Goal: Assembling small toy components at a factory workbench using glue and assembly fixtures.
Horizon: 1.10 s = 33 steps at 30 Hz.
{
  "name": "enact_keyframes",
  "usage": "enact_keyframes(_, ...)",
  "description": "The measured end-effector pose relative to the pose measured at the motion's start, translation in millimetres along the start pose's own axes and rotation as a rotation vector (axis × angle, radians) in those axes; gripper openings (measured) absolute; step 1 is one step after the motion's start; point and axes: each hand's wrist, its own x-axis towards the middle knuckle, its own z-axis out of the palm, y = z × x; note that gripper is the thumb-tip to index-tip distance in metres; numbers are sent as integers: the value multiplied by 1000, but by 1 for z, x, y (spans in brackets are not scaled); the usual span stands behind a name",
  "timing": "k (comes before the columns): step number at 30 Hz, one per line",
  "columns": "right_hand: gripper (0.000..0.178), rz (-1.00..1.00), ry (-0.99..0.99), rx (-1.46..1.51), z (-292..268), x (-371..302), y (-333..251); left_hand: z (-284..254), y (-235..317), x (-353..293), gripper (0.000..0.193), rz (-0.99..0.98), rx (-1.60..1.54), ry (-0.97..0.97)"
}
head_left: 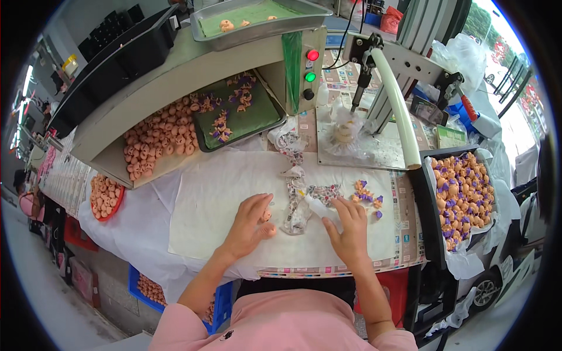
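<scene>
White squeeze bottle: right hand is covering its lower end.
Peach doll head: left hand is partly hiding it.
Blue crate: left arm is blocking its middle.
Press column: running out past the upper edge.
Pink shirt: extending off the lower edge.
Far person: appearing too small to make out.

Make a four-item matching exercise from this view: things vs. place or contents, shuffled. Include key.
Things:
1. white bottle
2. red bowl
3. black crate
4. metal tray

Place or contents:
A. filled with peach-and-purple pieces, at the right end of the table
B. on top of the cream box
C. by the thumb and fingers of the right hand
D. heaped with plain peach pieces, on the left

Pairs: 1-C, 2-D, 3-A, 4-B
</scene>
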Motion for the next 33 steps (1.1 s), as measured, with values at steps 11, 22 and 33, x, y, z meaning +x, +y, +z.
enact_keyframes(11,41,83,141,156,17,-19,7,-14,-6,9,26,99,298,-210)
enact_keyframes(22,34,387,151,761,-43,-70,-8,2,-15,1,25,-210,-324,214)
enact_keyframes(33,36,301,204,1008,-67,-84,-3,73,63,-50,34,-663,-1748,-114)
